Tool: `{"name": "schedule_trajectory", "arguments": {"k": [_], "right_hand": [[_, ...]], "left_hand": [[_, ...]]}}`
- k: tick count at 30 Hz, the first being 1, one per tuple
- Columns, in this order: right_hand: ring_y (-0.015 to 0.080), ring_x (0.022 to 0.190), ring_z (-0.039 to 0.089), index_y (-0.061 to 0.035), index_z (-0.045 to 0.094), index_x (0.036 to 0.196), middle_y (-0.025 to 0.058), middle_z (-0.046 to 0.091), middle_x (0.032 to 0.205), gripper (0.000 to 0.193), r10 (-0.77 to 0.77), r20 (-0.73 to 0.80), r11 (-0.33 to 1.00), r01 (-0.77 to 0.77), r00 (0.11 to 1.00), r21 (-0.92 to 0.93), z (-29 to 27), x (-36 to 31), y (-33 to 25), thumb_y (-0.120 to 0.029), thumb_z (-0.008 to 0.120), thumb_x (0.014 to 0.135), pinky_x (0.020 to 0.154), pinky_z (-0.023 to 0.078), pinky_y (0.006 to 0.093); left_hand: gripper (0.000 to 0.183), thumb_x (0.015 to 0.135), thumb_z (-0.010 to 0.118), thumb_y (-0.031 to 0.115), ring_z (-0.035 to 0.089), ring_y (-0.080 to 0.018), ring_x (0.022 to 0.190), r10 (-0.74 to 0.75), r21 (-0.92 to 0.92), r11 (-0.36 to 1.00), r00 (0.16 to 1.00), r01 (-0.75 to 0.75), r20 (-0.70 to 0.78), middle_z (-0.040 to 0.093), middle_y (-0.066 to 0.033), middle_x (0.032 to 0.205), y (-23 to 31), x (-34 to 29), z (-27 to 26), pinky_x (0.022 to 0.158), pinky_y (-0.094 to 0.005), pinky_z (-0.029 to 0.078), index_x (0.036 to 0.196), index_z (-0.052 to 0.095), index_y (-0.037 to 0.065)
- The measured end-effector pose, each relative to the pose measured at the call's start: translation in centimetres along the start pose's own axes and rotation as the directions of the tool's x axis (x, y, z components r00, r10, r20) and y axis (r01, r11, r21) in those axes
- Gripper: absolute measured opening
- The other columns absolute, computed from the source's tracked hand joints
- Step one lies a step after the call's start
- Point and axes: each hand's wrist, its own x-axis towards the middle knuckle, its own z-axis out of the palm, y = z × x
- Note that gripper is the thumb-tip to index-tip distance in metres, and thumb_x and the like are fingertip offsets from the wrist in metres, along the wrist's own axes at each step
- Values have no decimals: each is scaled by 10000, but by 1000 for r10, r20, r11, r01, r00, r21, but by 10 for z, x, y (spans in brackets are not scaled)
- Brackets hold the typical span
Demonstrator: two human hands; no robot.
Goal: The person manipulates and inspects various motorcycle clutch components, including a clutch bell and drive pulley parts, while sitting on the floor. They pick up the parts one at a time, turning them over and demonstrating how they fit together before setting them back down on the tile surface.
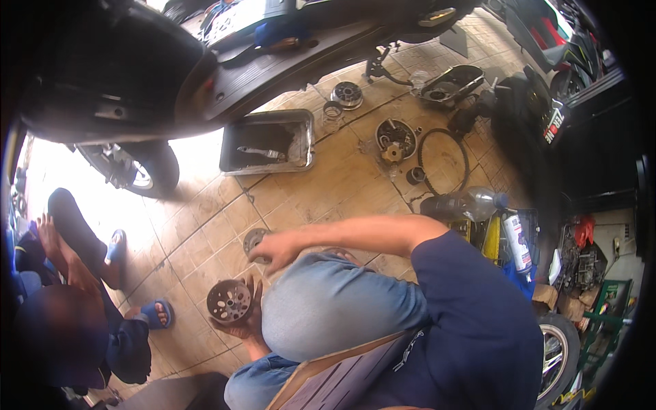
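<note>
In my left hand (251,320) is a clutch bell (229,301), a dark round drum with holes across its face, held beside my knee. The fingers wrap its side and underside. Beyond my other knee, my right hand (275,250) reaches across low over the floor. Its fingers are closed at the edge of a grey round metal plate (255,240) with holes; part of the plate is covered by the fingers. Whether the plate touches the floor tiles I cannot tell.
A metal pan (309,140) with a brush (262,152) stands ahead, under a scooter (273,75). Scooter parts, including a drive belt (420,160) and a pulley (347,96), lie to the right. A plastic bottle (465,203) lies nearby. Another person (75,321) sits at left.
</note>
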Motion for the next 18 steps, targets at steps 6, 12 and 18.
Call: {"name": "schedule_trajectory", "arguments": {"k": [6,12,18], "right_hand": [[326,988,717,-63,722,1109,190,743,1078,306,462,-747,794,-598,477,110,-193,-140,129,-249,666,872,879,568,430],[430,1133,669,-134,575,1386,263,702,1186,517,322,-926,515,-784,-198,347,-362,-299,190,-255,629,886,978,523,500],[439,1157,658,-70,431,1525,325,678,1196,707,334,-942,386,-905,-42,177,-450,-366,213,-174,590,844,1023,510,496]], "left_hand": [[986,808,613,802,426,-406,1415,-86,168,982,996,91,-40,484,-152,1516,-4,11,26,1176,-632,324,1524,453,144],[980,810,608,802,427,-408,1413,-116,286,948,990,136,-85,486,-152,1513,-17,25,53,1174,-636,325,1522,455,146],[974,811,604,801,429,-411,1410,-165,368,907,977,204,-136,488,-153,1511,-50,51,75,1171,-640,327,1520,457,149]]}}
